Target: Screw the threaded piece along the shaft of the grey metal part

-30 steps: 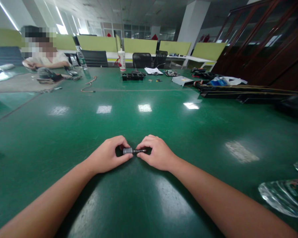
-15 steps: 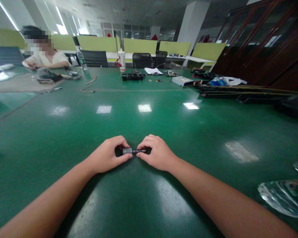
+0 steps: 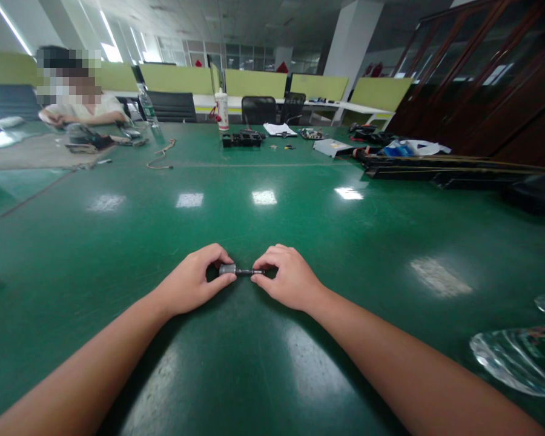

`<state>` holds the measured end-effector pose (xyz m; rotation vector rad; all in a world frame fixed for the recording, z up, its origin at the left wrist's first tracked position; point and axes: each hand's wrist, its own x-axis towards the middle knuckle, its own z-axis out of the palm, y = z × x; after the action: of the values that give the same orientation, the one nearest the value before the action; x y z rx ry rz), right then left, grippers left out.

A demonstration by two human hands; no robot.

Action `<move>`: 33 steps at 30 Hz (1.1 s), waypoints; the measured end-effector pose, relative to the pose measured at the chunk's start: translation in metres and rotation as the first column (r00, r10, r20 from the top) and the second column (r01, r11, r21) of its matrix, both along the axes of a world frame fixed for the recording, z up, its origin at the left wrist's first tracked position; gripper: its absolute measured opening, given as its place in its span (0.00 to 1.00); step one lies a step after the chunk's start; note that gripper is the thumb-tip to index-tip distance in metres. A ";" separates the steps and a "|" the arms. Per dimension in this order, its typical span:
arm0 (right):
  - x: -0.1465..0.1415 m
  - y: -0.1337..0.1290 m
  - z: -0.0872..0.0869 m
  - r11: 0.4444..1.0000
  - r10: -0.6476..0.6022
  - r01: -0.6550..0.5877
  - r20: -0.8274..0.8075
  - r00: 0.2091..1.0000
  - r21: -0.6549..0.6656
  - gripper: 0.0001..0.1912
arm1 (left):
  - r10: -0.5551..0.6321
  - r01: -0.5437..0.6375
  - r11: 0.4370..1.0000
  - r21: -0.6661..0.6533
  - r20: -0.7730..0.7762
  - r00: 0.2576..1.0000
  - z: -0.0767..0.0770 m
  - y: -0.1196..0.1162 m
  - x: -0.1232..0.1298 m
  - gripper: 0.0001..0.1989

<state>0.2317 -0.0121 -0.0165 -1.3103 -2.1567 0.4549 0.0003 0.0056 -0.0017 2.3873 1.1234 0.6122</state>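
Observation:
Between my hands, low over the green table (image 3: 263, 351), lies a grey metal cylinder (image 3: 227, 270) in line with a thin dark shaft (image 3: 244, 272). My left hand (image 3: 193, 280) pinches the cylinder between thumb and fingers. The tip end of the shaft is pinched by my right hand (image 3: 290, 278). The cylinder and shaft meet end to end; whether they are one piece I cannot tell. Both wrists come in from the bottom corners.
Clear plastic packaging (image 3: 513, 363) lies at the right edge. Toward the back are a black part (image 3: 242, 140), a white bottle (image 3: 222, 110), a cord (image 3: 162, 155), a metal box (image 3: 331, 147) and long dark bars (image 3: 399, 166). A person (image 3: 84, 109) sits at the far left.
My left hand has shifted slightly left and up with the cylinder. More of the shaft shows between my hands. My right hand has barely moved.

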 end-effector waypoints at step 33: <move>0.002 0.007 -0.002 0.994 -0.089 0.078 -0.148 0.985 -0.083 0.08 | 0.029 -0.029 0.999 -0.016 0.021 0.999 0.002 -0.002 0.001 0.10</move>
<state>0.2339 -0.0053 -0.0183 -1.3571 -1.9692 0.5889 0.0015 0.0035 0.0001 2.3497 1.1513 0.6343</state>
